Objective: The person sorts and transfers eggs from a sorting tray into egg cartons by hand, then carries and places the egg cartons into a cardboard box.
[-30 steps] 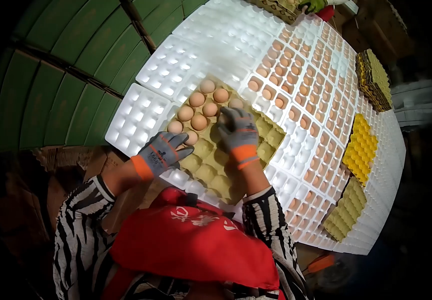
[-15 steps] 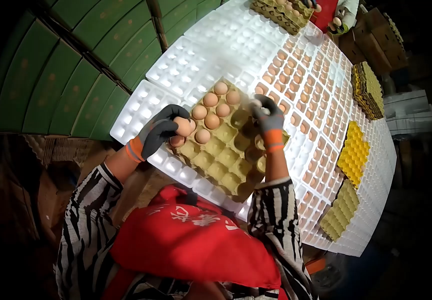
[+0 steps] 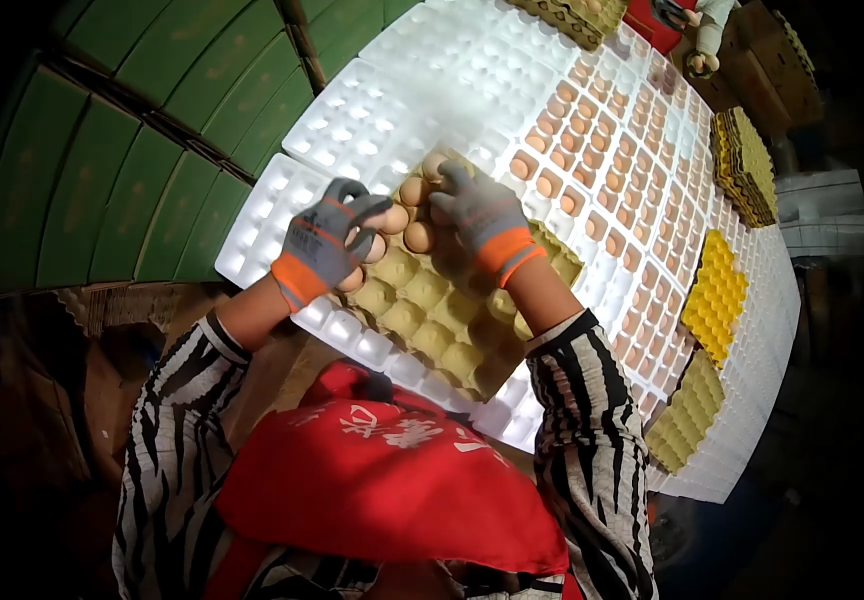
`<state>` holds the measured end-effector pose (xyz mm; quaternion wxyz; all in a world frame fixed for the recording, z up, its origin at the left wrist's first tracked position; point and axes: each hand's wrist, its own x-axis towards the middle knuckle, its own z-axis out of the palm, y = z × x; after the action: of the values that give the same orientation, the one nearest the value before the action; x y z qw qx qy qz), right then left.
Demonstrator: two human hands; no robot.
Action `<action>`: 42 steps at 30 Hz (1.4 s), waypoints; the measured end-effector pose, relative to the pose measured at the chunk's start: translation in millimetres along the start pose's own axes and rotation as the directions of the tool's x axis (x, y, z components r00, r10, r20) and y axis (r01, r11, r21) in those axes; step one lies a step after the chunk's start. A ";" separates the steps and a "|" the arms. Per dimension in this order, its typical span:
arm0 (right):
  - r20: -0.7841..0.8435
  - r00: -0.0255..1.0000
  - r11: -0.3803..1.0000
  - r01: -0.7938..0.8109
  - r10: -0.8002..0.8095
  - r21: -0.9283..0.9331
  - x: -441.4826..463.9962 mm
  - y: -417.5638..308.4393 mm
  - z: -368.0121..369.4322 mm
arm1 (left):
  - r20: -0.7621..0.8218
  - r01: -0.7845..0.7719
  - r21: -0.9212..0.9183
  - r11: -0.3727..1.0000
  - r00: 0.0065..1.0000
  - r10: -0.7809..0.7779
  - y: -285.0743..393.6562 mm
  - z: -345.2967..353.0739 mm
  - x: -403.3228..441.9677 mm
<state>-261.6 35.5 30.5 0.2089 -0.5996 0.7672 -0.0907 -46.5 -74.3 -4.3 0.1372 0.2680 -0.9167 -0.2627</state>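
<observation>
A yellowish pulp egg tray [image 3: 422, 305] lies in front of me, tilted across white foam trays. Brown eggs sit in its far-left part; the cells nearer me are bare. My left hand [image 3: 324, 238], in a grey glove with an orange cuff, is at the tray's left edge, thumb and fingers closed about an egg [image 3: 393, 218]. Across from it, my right hand [image 3: 482, 208] reaches over the tray, with bent fingertips on an egg [image 3: 434, 167] near the far corner. Its palm and fingers hide the cells beneath.
White foam trays [image 3: 337, 120] cover the table, many at right holding eggs. A yellow tray [image 3: 715, 300], a pulp tray [image 3: 687, 410] and a tray stack [image 3: 744, 165] rest on the right. Green boxes [image 3: 62, 180] line the left. Another person's hand [image 3: 700, 64] holds eggs at the far end.
My right hand has swung left from the tray's right side onto the far eggs. My left hand has turned and shifted slightly up, toward the tray's middle.
</observation>
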 end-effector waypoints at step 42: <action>-0.521 0.541 0.751 -0.490 0.661 0.443 -125.1 241.0 77.4 | 0.641 -0.393 0.227 0.891 0.749 0.167 163.2 208.4 213.6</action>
<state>-416.8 227.7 -106.3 0.0197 -0.2101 0.9264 -0.3117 -371.5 7.6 -61.8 -0.1746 0.0466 -0.9730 -0.1439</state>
